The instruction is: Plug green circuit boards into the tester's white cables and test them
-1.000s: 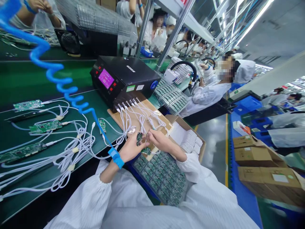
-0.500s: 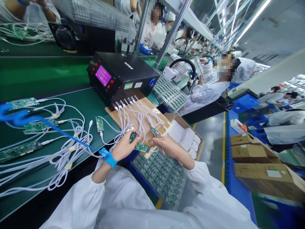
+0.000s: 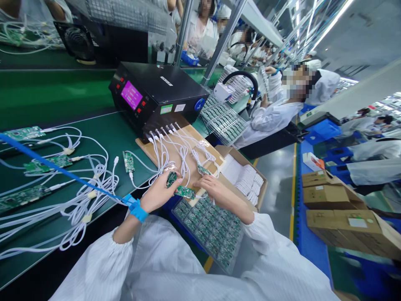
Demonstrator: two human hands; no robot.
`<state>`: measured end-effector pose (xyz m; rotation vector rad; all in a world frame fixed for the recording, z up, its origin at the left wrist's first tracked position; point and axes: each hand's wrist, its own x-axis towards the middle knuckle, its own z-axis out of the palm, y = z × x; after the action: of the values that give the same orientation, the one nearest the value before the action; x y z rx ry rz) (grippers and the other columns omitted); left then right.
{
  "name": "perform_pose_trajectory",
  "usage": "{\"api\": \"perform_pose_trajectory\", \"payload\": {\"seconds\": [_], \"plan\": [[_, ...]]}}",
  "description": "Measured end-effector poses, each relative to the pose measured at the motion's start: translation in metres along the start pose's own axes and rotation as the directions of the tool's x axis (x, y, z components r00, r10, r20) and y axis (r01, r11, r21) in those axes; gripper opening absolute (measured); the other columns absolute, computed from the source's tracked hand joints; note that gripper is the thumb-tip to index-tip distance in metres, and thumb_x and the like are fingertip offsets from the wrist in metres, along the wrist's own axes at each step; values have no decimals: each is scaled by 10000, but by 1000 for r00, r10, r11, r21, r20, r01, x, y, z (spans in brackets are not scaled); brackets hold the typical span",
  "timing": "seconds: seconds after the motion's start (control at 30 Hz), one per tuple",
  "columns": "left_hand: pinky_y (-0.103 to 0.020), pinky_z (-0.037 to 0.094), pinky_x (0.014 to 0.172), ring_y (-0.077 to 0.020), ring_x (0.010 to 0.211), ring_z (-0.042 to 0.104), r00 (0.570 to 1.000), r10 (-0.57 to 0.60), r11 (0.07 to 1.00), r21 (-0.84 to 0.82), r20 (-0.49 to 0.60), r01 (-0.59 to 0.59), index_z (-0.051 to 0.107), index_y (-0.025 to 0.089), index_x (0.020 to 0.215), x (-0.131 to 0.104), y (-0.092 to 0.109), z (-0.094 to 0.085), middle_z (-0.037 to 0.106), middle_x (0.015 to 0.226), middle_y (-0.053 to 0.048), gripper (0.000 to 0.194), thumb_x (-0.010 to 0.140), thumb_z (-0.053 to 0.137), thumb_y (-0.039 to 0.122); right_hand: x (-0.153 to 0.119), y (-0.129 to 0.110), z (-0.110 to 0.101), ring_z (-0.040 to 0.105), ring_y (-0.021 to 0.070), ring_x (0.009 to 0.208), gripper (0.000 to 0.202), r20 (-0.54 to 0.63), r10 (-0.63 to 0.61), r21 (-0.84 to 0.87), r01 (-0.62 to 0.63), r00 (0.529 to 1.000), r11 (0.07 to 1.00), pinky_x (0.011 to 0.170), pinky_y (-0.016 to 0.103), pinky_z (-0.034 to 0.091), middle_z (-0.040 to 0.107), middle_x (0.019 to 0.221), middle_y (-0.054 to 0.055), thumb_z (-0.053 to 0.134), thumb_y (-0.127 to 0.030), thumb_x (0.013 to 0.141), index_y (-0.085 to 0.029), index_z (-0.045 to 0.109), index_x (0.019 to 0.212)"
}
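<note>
My left hand (image 3: 158, 193), with a blue wrist strap (image 3: 135, 207), is closed on a small green circuit board (image 3: 171, 179), pinched between thumb and fingers. A second circuit board (image 3: 185, 192) lies just below it, with a white plug at its right end. My right hand (image 3: 210, 187) reaches in from the right with its fingers drawn together beside that board; what they hold is hidden. Just beyond its fingers another circuit board (image 3: 203, 169) rests among white cables (image 3: 184, 163). Below my hands is a clear tray (image 3: 230, 267) filled with rows of green boards.
A black tester (image 3: 159, 90) with a purple screen stands behind the wooden board (image 3: 147, 146). At left, cabled circuit boards (image 3: 50, 164) lie on the green bench. A carton (image 3: 263, 190) of white pieces is at right. A co-worker (image 3: 275, 108) sits beyond.
The view has shifted slightly, so the bench and tester appear a little further left. Both hands keep nearly the same pose, with the circuit board still in my left hand.
</note>
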<state>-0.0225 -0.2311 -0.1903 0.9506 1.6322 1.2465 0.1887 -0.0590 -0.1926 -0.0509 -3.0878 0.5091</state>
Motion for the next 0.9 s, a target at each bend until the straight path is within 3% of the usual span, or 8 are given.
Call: {"api": "perform_pose_trajectory", "payload": {"seconds": [0.13,0.23,0.33,0.47,0.63,0.7,0.77,0.9], "plan": [[-343,538,662,-216,699,650,1000,6,1000,24,12,-6,610,199,1094,0,1,-2,646,812,-28,333,946,588,496,1,-18,6,564,294,1099,135,-46,28,-139,-34,999,990,1057,525,478,673,991,103,578,-198,981,-167,663,1082],[-343,527,680,-213,700,642,999,-5,997,72,49,1,616,196,1106,0,0,-2,647,796,-19,351,951,579,508,3,-21,18,542,296,1041,297,-66,29,-210,-42,997,977,1005,507,478,642,942,102,608,-465,1001,-172,650,988],[-347,520,718,-213,749,642,997,7,990,139,74,-18,624,196,1114,1,0,-2,677,874,-33,355,947,587,506,1,-13,24,537,278,997,290,-51,42,-192,-51,998,980,928,461,492,631,921,100,545,-448,1033,-180,618,950],[-360,521,873,-235,979,663,997,74,990,123,-7,-73,619,200,1139,2,6,1,703,1080,-61,357,922,646,482,-5,-1,14,568,236,940,255,-133,105,96,-92,986,991,881,414,516,634,953,92,469,-417,1074,-203,552,961],[-366,500,1008,-244,1165,644,977,164,986,-7,-136,-167,586,207,1286,7,22,15,700,1215,-83,475,902,709,457,-2,-7,-5,614,171,792,229,-159,252,531,-133,954,837,860,369,531,631,842,10,418,-437,1093,-227,505,1065],[-353,527,961,-225,1093,678,973,190,972,-110,-132,-205,572,212,1324,11,23,26,700,1255,-97,490,916,705,449,3,-12,-7,615,162,755,241,-140,255,590,-126,957,797,842,358,526,628,808,-5,432,-448,1087,-228,532,1069],[-318,562,786,-178,855,698,977,160,947,-256,-140,-192,557,212,1323,17,20,37,720,1199,-104,497,928,693,481,9,-13,-6,617,164,772,267,-148,261,598,-124,954,792,842,357,521,636,814,1,457,-463,1077,-227,577,1046],[-261,523,583,-114,608,610,971,76,876,-450,-228,-174,538,217,1246,29,14,48,731,1038,-66,526,889,732,551,14,-8,-1,617,159,776,304,-162,288,631,-125,944,766,854,357,533,628,781,-8,483,-463,1070,-213,649,1117]]}}
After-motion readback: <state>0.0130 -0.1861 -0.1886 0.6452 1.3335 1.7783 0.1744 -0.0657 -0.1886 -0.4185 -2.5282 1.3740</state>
